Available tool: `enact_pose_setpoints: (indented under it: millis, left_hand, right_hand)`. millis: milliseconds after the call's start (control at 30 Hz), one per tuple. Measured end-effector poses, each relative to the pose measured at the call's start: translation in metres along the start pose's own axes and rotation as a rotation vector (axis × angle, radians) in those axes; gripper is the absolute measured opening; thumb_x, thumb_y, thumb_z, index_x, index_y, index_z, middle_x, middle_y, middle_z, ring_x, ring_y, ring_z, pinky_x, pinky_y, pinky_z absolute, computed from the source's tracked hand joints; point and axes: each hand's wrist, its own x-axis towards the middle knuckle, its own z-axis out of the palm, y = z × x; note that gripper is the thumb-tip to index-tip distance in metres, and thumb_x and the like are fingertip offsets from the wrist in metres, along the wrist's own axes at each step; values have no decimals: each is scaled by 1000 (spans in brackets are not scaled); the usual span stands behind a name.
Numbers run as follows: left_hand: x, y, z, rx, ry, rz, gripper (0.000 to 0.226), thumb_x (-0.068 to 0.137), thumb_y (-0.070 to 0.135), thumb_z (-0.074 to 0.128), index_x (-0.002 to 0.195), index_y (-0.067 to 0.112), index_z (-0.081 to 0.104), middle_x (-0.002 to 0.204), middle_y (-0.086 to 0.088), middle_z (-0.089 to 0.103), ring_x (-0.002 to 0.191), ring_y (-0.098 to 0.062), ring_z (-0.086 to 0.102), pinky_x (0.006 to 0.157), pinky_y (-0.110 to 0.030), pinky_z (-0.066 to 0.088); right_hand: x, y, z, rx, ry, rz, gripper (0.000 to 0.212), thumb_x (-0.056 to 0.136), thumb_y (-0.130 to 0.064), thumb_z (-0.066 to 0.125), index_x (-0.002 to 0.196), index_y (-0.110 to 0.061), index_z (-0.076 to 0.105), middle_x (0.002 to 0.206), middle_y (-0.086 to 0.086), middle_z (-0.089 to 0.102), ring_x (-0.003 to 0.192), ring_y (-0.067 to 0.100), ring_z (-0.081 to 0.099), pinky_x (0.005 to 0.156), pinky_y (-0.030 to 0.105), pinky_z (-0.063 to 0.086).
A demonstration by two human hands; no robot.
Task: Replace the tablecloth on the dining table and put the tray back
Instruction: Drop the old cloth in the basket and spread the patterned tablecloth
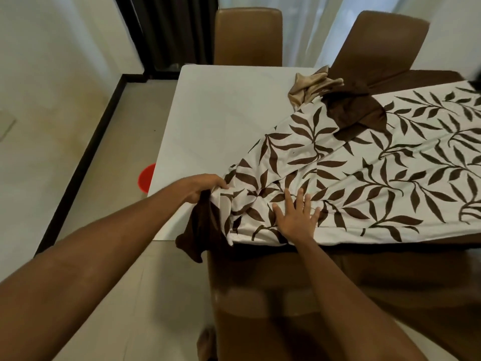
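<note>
Tablecloth (pixel 364 162) in left hand (pixel 201 187), under right (pixel 296 216)

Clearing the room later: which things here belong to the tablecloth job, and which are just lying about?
Job: leaf-print tablecloth, white table, left hand gripping it, right hand flat on it.
Lying about: far-left chair, red object on the floor.

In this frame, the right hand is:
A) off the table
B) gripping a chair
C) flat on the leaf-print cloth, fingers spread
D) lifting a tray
C: the right hand lies palm-down, fingers spread, on the leaf-print cloth; the left hand grips its edge.
</note>
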Motion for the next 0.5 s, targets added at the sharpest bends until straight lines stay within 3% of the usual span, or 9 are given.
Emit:
enact_pose_setpoints:
  millis: [100,200,300,400,500]
  left_hand:
    - [-6,-2,-27,-79,92,47,46,78,30,83,115,5,72,112,-14,74,108,-31,69,101,-43,53]
    - [-12,-19,-54,-188,429,197,37,73,42,86,86,9,76,92,-7,76,88,-22,70,85,-33,55]
    - [-21,-43,-85,-217,768,286,49,74,54,81,63,9,66,68,-3,66,68,-20,62,69,-31,49]
    - [-31,-75,-123,40,1055,244,47,86,49,65,64,8,62,67,-9,62,72,-32,63,65,-35,43]
    - [-34,-101,-154,304,1178,159,33,93,38,53,81,10,63,90,-19,66,89,-41,63,77,-41,51]
  right_hand:
    - [-1,0,0,29,16,5,69,100,-67,15,160,-39,-3,169,4,-14,155,26,-16,120,59,-13]
    - [-2,0,2,46,58,16,69,100,-66,19,161,-38,2,170,5,-8,156,27,-12,121,60,-9]
    - [-1,-5,6,79,107,42,67,101,-62,26,161,-36,12,170,6,-1,156,28,-7,120,62,-8]
    - [6,-21,4,145,111,139,64,97,-54,39,156,-33,25,170,7,7,156,30,-1,118,66,-2]
    - [14,-48,-1,200,213,129,58,93,-49,51,146,-27,43,164,10,25,153,32,14,118,68,10]
